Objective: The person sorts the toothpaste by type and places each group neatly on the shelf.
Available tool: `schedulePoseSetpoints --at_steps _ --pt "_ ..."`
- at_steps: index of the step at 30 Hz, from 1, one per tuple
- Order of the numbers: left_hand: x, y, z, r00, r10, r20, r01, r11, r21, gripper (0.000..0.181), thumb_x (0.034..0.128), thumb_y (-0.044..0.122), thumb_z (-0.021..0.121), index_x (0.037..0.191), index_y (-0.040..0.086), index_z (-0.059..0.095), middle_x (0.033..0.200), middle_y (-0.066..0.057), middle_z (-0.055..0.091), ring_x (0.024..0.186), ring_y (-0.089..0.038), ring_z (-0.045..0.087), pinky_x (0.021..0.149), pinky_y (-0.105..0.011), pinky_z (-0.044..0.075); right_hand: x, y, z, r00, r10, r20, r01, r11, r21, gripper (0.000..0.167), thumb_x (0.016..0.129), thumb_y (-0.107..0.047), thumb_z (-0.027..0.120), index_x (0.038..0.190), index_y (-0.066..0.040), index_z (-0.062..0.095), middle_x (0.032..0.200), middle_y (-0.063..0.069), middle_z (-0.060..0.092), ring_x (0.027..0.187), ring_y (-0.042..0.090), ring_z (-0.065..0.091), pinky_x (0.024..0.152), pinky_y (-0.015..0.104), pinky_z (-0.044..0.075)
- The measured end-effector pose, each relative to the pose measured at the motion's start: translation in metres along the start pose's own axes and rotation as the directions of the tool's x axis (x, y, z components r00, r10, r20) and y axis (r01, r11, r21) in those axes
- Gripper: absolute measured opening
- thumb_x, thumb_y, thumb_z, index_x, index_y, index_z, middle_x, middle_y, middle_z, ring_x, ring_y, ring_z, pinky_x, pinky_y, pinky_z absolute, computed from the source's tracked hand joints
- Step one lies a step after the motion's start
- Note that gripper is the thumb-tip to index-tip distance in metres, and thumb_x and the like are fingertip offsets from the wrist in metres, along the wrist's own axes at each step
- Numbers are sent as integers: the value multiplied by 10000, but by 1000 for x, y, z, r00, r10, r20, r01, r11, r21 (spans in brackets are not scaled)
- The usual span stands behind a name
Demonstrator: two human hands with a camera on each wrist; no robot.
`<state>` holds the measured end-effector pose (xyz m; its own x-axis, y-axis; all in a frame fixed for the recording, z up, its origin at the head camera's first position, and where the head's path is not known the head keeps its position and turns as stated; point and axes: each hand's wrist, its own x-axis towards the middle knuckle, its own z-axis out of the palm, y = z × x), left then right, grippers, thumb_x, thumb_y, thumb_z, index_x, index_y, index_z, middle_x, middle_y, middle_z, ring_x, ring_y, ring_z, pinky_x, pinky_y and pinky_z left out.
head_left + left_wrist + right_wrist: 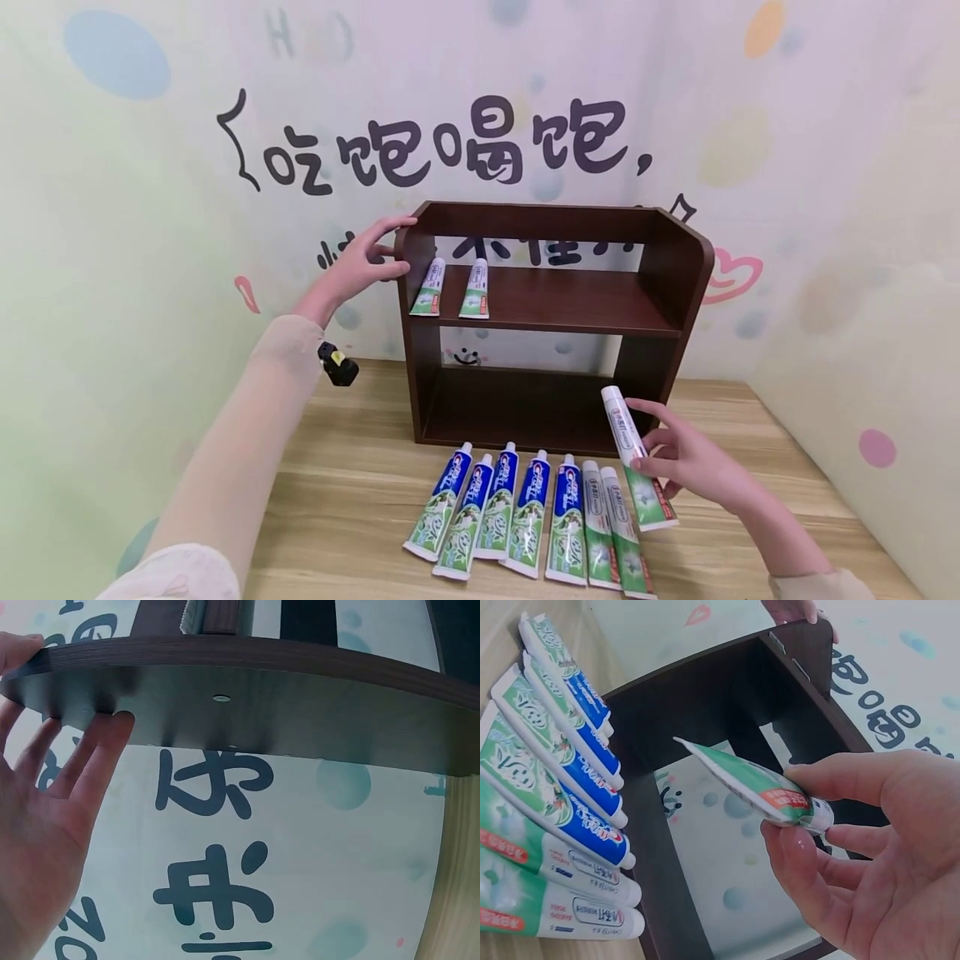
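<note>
My right hand (pixel 693 462) pinches a white and green toothpaste tube (pixel 636 458), cap up, above the right end of the row. In the right wrist view the hand (pixel 877 840) has thumb and fingers on either side of the tube (pixel 761 784). With its fingers spread, my left hand (pixel 360 265) holds the upper left side of the dark brown shelf (pixel 540 327); the left wrist view shows fingertips of the hand (pixel 52 795) against the side panel (pixel 285 712). Two white and green tubes (pixel 428 287) (pixel 475 289) lie on the upper shelf at the left.
Several blue and green tubes (pixel 528 515) lie side by side on the wooden table (pixel 337 500) before the shelf. Two white and green tubes (pixel 600 525) (pixel 626 533) adjoin them at the right. A wall with black lettering (pixel 491 137) stands behind.
</note>
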<state>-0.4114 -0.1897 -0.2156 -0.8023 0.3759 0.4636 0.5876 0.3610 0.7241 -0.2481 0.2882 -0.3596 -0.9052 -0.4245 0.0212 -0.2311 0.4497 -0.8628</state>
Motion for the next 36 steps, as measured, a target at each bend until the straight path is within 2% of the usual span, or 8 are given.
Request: schedulePoseSetpoints --at_steps 6,14,24,30,36 --pt "0 2 -1 1000 8 8 -8 998 -64 609 916 39 618 1472 186 421 1578 19 347 1235 -408 539 798 -240 550 4 -6 -1 1000 -1 -13 1 1000 -28 858 901 -153 701 1565 -189 159 993 197 613 781 198 674 528 372 569" --pt "0 1 -1 1000 6 14 -5 997 -77 588 924 40 606 1464 193 431 1576 16 345 1234 -382 531 814 -232 550 10 -16 0 999 -50 -10 50 999 -4 832 910 -129 685 1558 -167 164 993 210 605 775 167 675 524 378 567" --pt "1 0 3 1000 9 7 -9 996 -88 562 925 21 595 1438 199 448 1569 -21 338 1207 -376 523 815 -213 539 21 -45 -6 994 -98 -45 97 995 -39 828 906 -114 687 1559 -153 180 1005 225 608 787 166 666 535 352 570" --pt "0 -1 4 1000 9 -2 -9 995 -98 569 920 9 591 1440 187 445 1580 -31 327 1223 -410 515 807 -213 541 30 -64 -10 994 -85 -74 80 994 -73 817 897 -121 700 1551 -193 214 1021 214 624 812 181 668 549 363 570" --pt "-1 -1 5 1000 9 -3 -9 997 -81 571 924 21 588 1450 177 431 1573 -35 331 1226 -409 519 809 -210 544 41 -79 -16 992 -94 -83 89 994 -64 814 899 -125 701 1550 -203 219 1061 241 621 833 176 675 563 371 576"
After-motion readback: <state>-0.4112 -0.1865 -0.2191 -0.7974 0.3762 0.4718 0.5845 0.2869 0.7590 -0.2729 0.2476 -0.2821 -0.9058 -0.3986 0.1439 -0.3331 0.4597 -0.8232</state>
